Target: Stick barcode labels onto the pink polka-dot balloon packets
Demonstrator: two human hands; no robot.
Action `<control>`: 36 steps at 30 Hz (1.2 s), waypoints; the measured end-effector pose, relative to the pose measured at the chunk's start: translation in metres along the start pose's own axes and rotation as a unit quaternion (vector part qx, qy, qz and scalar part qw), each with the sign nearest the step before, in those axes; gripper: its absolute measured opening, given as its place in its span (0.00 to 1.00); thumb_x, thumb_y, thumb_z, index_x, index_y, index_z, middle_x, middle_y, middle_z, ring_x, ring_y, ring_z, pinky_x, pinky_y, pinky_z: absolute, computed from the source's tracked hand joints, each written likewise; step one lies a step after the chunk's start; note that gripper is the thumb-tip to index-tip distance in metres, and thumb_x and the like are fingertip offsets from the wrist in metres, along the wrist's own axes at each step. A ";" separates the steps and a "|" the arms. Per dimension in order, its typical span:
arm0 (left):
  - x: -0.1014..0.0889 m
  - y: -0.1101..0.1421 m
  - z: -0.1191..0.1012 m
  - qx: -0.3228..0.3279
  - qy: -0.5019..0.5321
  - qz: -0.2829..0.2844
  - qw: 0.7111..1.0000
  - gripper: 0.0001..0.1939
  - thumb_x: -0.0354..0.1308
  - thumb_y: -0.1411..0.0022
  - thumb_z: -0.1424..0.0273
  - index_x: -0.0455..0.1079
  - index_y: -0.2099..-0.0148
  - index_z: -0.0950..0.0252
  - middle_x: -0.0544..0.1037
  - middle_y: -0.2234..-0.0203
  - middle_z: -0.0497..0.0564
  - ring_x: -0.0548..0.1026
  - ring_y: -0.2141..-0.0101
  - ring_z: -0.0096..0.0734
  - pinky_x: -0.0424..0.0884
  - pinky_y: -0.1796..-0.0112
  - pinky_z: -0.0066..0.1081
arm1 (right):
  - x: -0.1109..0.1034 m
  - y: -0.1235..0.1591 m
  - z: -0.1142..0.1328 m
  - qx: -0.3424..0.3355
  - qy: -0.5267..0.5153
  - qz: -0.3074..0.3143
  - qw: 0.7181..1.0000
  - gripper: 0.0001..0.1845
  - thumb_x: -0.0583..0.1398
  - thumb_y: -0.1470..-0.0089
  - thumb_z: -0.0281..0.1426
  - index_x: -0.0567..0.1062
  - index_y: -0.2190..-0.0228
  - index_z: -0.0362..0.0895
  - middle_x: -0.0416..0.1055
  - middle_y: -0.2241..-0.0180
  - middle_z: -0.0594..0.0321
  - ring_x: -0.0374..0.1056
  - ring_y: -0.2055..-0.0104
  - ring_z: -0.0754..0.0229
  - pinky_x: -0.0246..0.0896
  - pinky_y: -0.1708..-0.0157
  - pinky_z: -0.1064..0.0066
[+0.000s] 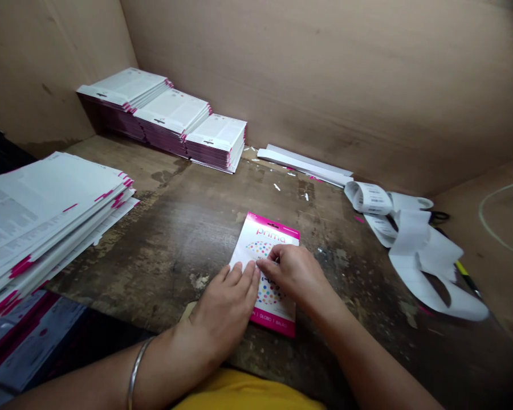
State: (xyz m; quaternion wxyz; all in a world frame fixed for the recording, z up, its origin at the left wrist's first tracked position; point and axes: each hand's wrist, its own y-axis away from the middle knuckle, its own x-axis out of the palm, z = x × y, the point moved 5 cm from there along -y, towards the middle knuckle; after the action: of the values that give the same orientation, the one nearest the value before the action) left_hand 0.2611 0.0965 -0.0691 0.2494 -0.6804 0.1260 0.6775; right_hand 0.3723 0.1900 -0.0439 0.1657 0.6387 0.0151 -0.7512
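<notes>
A flat balloon packet [282, 310], white with pink ends, coloured dots and the word "prima", lies face up on the wooden table near its front edge. My left hand [233, 302] rests over the packet's left edge, its fingers stretched out flat. On the packet's middle, my right hand [297, 270] has thumb and forefinger pinched together close to the left fingertips. Whatever is between those fingers, if anything, is hidden. Both hands cover part of the printed front.
Stacked packets [216, 134] line the back left, and a larger pile [60, 199] stands at the left. Paper strips [303, 162] lie along the back wall. A curling label roll [371, 199] trails down the right, beside a yellow-and-black tool [465, 276] and dark scissor handles [440, 216].
</notes>
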 end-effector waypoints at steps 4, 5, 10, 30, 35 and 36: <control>-0.001 0.000 0.002 -0.009 0.015 0.000 1.000 0.22 0.46 0.39 0.76 0.62 0.42 0.71 0.66 0.45 0.60 0.68 0.49 0.47 0.67 0.51 0.41 | -0.016 0.007 -0.021 0.054 0.058 -0.017 0.997 0.17 0.59 0.52 0.45 0.73 0.78 0.44 0.69 0.80 0.58 0.64 0.78 0.55 0.48 0.79 0.69; -0.002 0.000 0.002 -0.009 0.019 -0.004 1.000 0.22 0.46 0.39 0.76 0.62 0.42 0.71 0.66 0.45 0.60 0.68 0.49 0.47 0.67 0.51 0.41 | -0.019 0.012 -0.025 0.062 0.060 -0.041 0.995 0.15 0.59 0.51 0.43 0.73 0.76 0.43 0.70 0.78 0.57 0.65 0.76 0.54 0.50 0.78 0.69; -0.003 0.001 0.002 -0.005 0.057 -0.033 0.998 0.21 0.47 0.39 0.76 0.63 0.44 0.74 0.67 0.46 0.63 0.69 0.50 0.48 0.67 0.52 0.43 | -0.001 0.046 -0.008 -0.118 -0.049 -0.191 0.973 0.10 0.56 0.45 0.30 0.74 0.61 0.46 0.68 0.59 0.54 0.64 0.60 0.54 0.61 0.61 0.64; 0.016 -0.022 0.060 -0.366 0.607 -0.014 0.705 0.22 0.62 0.55 0.74 0.67 0.55 0.66 0.74 0.63 0.51 0.70 0.70 0.28 0.65 0.69 0.26 | 0.045 0.049 -0.050 0.093 -0.464 -0.232 0.850 0.45 0.63 0.55 0.41 0.52 0.41 0.39 0.58 0.43 0.45 0.58 0.44 0.46 0.53 0.45 0.54; 0.002 -0.025 0.048 -0.348 0.683 -0.034 0.641 0.21 0.56 0.45 0.71 0.62 0.48 0.71 0.75 0.67 0.55 0.72 0.70 0.30 0.69 0.68 0.29 | 0.034 0.048 -0.041 0.083 -0.508 -0.232 0.825 0.48 0.63 0.57 0.44 0.53 0.41 0.38 0.55 0.42 0.44 0.57 0.43 0.45 0.56 0.46 0.55; -0.007 -0.026 0.046 -0.329 0.703 -0.041 0.629 0.18 0.54 0.43 0.72 0.63 0.50 0.71 0.75 0.67 0.55 0.73 0.69 0.30 0.69 0.66 0.29 | 0.027 0.049 -0.040 0.083 -0.517 -0.235 0.819 0.48 0.63 0.57 0.45 0.52 0.41 0.38 0.55 0.41 0.44 0.57 0.43 0.45 0.59 0.48 0.56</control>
State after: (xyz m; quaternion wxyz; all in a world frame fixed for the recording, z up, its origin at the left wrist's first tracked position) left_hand 0.2345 0.1403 -0.0562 -0.1280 -0.9916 0.0041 -0.0205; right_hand 0.4204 0.1471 -0.0676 -0.0858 0.1447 0.0142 -0.9856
